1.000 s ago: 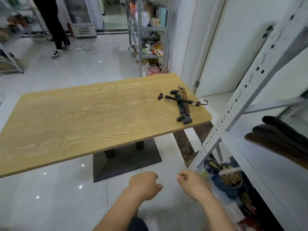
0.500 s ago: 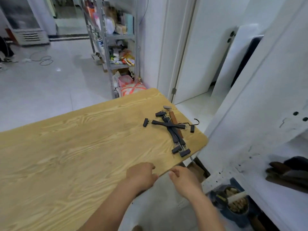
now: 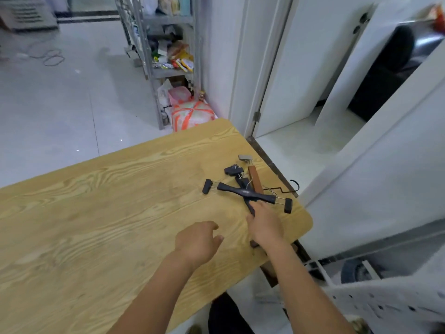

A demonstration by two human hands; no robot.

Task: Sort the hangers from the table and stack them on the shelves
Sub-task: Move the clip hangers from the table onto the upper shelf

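A small pile of clip hangers lies at the right corner of the wooden table (image 3: 96, 213). A black hanger (image 3: 243, 192) lies crosswise on top, a brown wooden hanger (image 3: 255, 179) and another dark one run lengthways beneath it, and a wire hook (image 3: 292, 186) pokes out past the table edge. My right hand (image 3: 265, 225) lies over the near half of the lengthways dark hanger with its fingertips at the crossing; its grip is hidden. My left hand (image 3: 197, 239) hovers over bare tabletop to the left, fingers loosely curled, holding nothing.
A white perforated shelf rack (image 3: 385, 302) stands at the lower right, close to the table corner. A grey metal shelf (image 3: 168, 44) full of packets stands behind the table, with a bag (image 3: 192, 114) at its foot. A white door (image 3: 301, 68) is open on the right.
I have stepped closer to the table. Both hands moved forward over the tabletop, and my right hand has reached the hanger pile.
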